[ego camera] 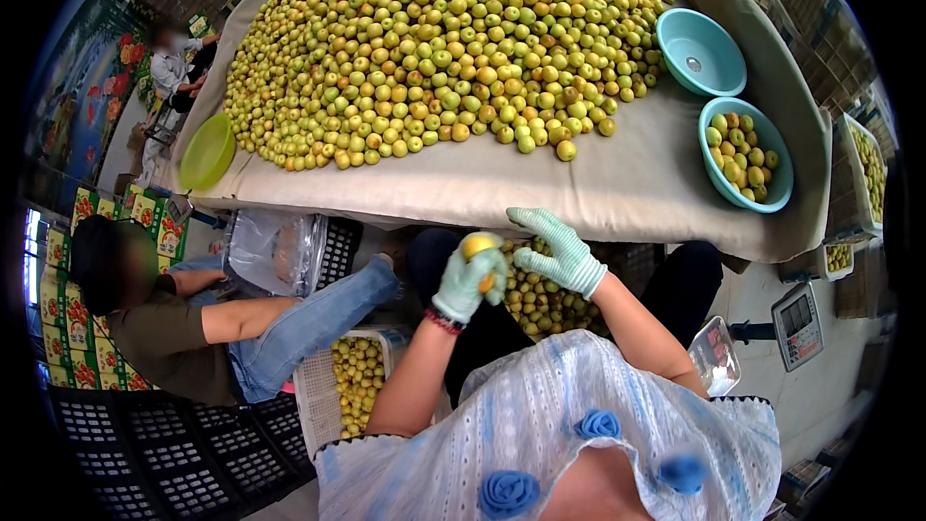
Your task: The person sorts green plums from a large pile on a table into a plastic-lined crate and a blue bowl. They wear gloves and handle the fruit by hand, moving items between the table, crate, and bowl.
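Note:
My left hand (470, 276), in a pale green-and-white knit glove, is closed around yellow-orange round fruits (479, 244); one shows at the top and part of another between the fingers. To its right, my right hand (561, 253), gloved alike, holds nothing; its fingers are apart and point left at the table's edge. Beneath both hands, more small fruits (539, 304) lie between my knees; their container is mostly hidden. In front, a large heap of yellow-green fruits (434, 51) covers much of the cloth-covered table (448, 174).
A blue basin (702, 51) holds no fruit; another blue basin (783, 181) holds several. A lime-green basin (208, 152) stands at the table's left corner. A co-worker (166, 318) sits at left near a fruit crate (315, 398). A digital scale (797, 325) stands at right.

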The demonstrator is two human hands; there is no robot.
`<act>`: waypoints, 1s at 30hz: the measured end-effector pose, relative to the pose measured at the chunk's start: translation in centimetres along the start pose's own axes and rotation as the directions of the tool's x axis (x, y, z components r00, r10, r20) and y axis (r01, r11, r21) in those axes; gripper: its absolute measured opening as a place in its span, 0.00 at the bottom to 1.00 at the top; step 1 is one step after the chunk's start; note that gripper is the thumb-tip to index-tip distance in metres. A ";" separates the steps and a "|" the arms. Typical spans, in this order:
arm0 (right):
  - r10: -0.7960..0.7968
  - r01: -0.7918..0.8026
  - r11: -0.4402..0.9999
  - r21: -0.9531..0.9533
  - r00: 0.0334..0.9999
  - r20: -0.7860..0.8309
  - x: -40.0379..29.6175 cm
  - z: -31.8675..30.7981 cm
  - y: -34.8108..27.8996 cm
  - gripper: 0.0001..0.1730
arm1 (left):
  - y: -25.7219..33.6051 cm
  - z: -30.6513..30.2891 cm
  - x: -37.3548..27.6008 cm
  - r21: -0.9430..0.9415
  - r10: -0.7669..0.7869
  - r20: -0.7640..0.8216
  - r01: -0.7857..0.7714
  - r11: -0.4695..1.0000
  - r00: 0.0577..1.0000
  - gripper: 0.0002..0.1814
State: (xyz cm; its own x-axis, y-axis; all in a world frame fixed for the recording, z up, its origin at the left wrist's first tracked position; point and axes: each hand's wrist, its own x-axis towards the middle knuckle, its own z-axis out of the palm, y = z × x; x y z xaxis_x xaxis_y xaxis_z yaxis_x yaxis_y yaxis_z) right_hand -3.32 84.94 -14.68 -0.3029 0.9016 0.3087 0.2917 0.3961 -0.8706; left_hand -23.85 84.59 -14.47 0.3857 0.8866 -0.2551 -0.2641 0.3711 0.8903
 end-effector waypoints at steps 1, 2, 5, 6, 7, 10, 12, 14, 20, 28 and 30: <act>0.037 -0.037 0.999 0.009 0.999 0.001 0.0 -0.5 0.2 0.30 | 0.1 -2.2 -1.8 0.021 0.033 -0.074 -0.031 0.999 0.997 0.25; 0.073 -0.073 0.997 0.020 0.997 0.006 -0.1 -0.9 0.6 0.30 | -0.3 -5.3 -4.0 0.004 0.030 -0.191 -0.030 1.000 0.981 0.20; 0.243 -0.231 0.950 0.208 0.970 -0.030 -0.7 -3.0 3.4 0.27 | -3.4 -13.3 -11.6 -0.006 0.028 -0.599 -0.039 0.999 0.800 0.21; 0.307 -0.288 0.931 0.225 0.951 -0.050 -0.5 -3.8 4.2 0.25 | -5.9 -17.6 -15.3 -0.112 -0.036 -0.682 -0.056 0.992 0.731 0.19; 0.307 -0.293 0.945 0.144 0.948 -0.083 -0.4 -4.9 5.8 0.25 | -8.3 -19.7 -18.9 -0.127 -0.030 -0.829 -0.136 0.982 0.559 0.18; 0.359 -0.328 0.931 0.162 0.905 -0.228 0.1 -8.0 11.1 0.24 | -15.9 -26.6 -28.8 -0.304 -0.237 -0.939 -0.282 0.910 0.247 0.30; 0.415 -0.364 0.908 0.209 0.853 -0.318 1.1 -9.6 13.9 0.26 | -20.6 -31.8 -34.6 -0.437 -0.371 -0.895 -0.312 0.844 0.249 0.31; 0.471 -0.391 0.880 0.269 0.790 -0.393 2.5 -11.4 17.4 0.29 | -21.6 -37.8 -38.2 -0.626 -0.411 -0.736 -0.309 0.716 0.538 0.32; 0.528 -0.502 0.834 0.230 0.601 -0.600 2.7 -17.6 25.3 0.35 | -4.7 -19.5 -8.7 0.435 0.452 -0.850 -0.122 0.892 0.270 0.25; 0.550 -0.334 0.829 0.448 0.629 -0.549 5.9 -16.8 27.6 0.31 | -1.8 -11.4 25.0 0.716 0.353 -0.364 0.017 0.698 0.862 0.33; 0.534 -0.363 0.845 0.393 0.622 -0.573 5.3 -17.3 28.3 0.29 | -2.7 -9.2 29.0 0.861 0.394 -0.399 0.190 0.472 0.828 0.36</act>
State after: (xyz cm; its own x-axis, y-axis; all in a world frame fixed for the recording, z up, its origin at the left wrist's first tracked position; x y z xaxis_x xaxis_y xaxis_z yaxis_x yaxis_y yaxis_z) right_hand 19.02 103.91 -31.11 0.4875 0.8715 -0.0530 0.0001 -0.0607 -0.9982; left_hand -20.15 111.82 -27.73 -0.1371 0.9905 -0.0114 0.7097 0.1063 0.6965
